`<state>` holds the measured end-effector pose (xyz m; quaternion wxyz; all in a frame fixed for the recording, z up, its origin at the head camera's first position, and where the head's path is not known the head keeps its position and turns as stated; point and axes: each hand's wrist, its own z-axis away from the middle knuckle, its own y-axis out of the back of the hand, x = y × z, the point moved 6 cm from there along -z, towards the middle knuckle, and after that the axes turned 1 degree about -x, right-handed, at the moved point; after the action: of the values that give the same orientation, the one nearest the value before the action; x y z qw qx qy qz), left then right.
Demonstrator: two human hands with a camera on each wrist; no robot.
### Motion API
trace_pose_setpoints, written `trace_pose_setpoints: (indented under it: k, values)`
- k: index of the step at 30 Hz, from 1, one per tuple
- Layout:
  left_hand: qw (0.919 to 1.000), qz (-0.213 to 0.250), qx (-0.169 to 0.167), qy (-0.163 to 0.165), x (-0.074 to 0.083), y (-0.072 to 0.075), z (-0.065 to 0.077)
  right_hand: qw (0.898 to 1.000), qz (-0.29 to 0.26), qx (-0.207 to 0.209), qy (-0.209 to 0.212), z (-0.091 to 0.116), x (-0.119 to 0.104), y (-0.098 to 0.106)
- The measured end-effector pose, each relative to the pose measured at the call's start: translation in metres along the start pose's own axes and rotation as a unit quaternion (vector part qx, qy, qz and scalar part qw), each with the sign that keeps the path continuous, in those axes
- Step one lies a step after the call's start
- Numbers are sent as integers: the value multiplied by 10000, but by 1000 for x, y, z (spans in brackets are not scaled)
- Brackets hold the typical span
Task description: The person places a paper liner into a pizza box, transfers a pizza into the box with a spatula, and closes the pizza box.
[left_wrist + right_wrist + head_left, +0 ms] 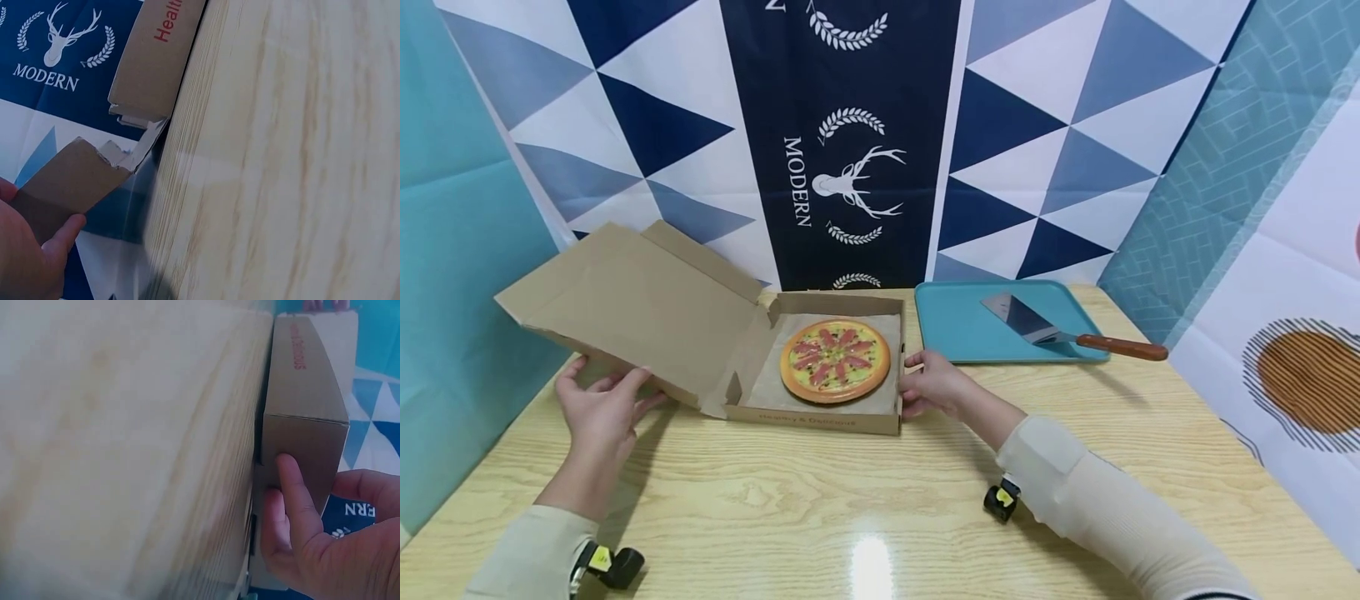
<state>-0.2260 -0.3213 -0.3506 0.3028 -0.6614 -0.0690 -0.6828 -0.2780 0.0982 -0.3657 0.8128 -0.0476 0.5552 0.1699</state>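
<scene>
A cardboard pizza box point(820, 418) stands on the table with its lid point(640, 308) tilted up to the left. Inside, on pale paper point(775, 379), lies a round pizza point(835, 360) with red toppings in a ring. My left hand point(597, 408) grips the near edge of the lid; in the left wrist view its thumb lies along the lid's side flap point(75, 184). At the box's right wall point(303, 447), my right hand point(936, 385) holds on, fingers against the outside and thumb at the upper edge. The thumb's tip is hidden behind the wall.
A blue tray point(940, 329) sits right of the box near the back. Across it rests a pizza server point(1030, 323), its wooden handle point(1123, 346) sticking out past the tray's right edge. Patterned cloth point(850, 83) hangs behind the wooden table point(760, 508).
</scene>
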Motion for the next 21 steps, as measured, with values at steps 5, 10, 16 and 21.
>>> trace_pose_setpoints:
  k: [5,10,16,21]
  values:
    - [10000,-27,-68,-46,3,-1,1,9998,-173,-96,32,12,-2,-5]
    - [9998,-99,-93,-133,9,-5,6,9997,-218,40,42,13,2,-6]
    - [9987,-205,-150,-442,9,-6,3,9996,-241,138,30,15,6,-9]
    - [9965,-417,-253,-683,4,-2,-10,9994,-316,137,65,21,8,-12]
